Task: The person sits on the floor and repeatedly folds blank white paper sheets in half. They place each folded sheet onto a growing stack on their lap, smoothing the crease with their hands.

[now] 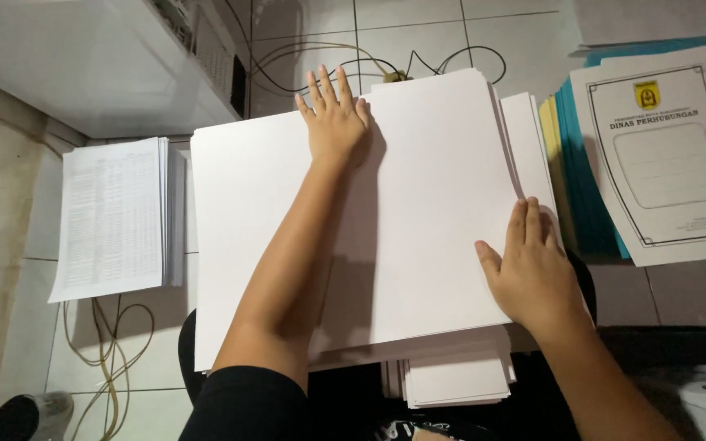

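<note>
- On top of the big white sheets (418, 204): left hand (335, 118) flat, fingers splayed, pinning them down.
- Right hand (533, 273) at the edge, fingers together, squaring the stack.

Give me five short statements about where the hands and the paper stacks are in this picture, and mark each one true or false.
1. The left hand lies flat, fingers spread, near the far edge of the large white sheets. True.
2. The right hand is lifted clear of the paper. False: it rests on the right edge of the white sheets.
3. A stack of printed pages lies on the floor to the left. True.
4. The blue sheets lie to the left of the white sheets. False: they lie to the right, under a bordered cover sheet.
5. Cables run across the floor tiles beyond the paper. True.
</note>
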